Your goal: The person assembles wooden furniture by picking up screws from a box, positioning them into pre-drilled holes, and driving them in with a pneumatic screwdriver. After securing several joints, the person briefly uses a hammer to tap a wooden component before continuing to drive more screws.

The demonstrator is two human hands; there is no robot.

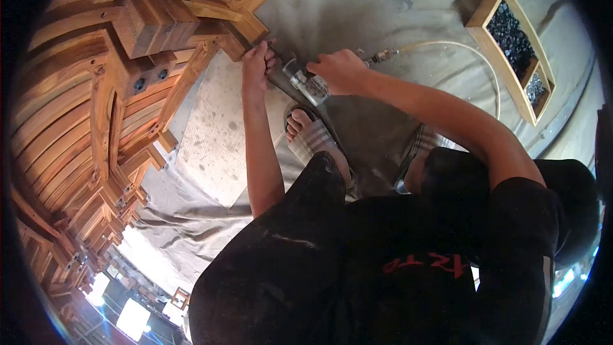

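My right hand (pixel 338 71) is wrapped round a silver air-powered driver (pixel 314 91), with a hose fitting behind its grip. The tool's head is a short way to the right of my left hand (pixel 257 69). That hand has its fingers curled in at the end of a wooden chair leg (pixel 254 29); whatever it may pinch is too small or hidden to tell. The leg belongs to a slatted wooden chair (pixel 96 83) lying with its frame toward me.
At the right is a wooden tray (pixel 476 24) with black pieces (pixel 509 35) and small silver hardware (pixel 535 89) in separate compartments. A pale air hose (pixel 463 43) curves from the driver toward it. More wooden chairs (pixel 121 185) line the left. Cloth and a speckled board (pixel 220 115) cover the floor.
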